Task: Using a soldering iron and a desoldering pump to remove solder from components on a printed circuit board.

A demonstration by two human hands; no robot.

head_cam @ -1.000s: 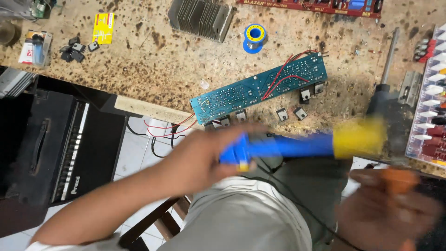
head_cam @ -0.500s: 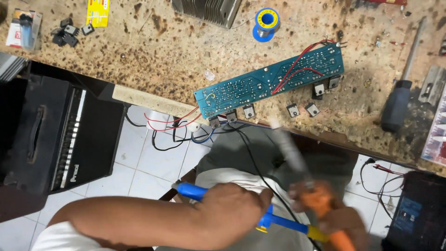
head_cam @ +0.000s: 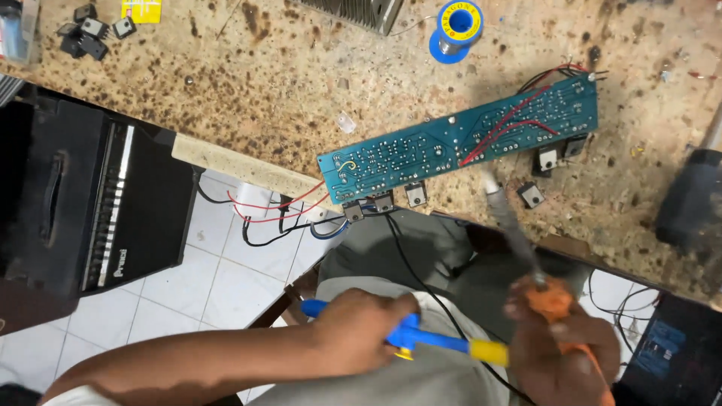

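Since before, both hands came closer together: left hand (head_cam: 361,334) grips the blue-and-yellow solder sucker (head_cam: 444,344), right hand (head_cam: 560,349) grips the orange soldering iron (head_cam: 526,256) near the green circuit board (head_cam: 459,139)

Yellow square packet (head_cam: 141,10) at tabletop top-left edge; round yellow label (head_cam: 459,19) on blue solder spool; blue rectangular label (head_cam: 665,350) bottom right.

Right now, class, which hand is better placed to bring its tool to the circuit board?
Probably the right hand: its orange-handled soldering iron already points at the circuit board, tip near the lower edge. The left hand holds the blue and yellow pump sideways over the lap, farther away.
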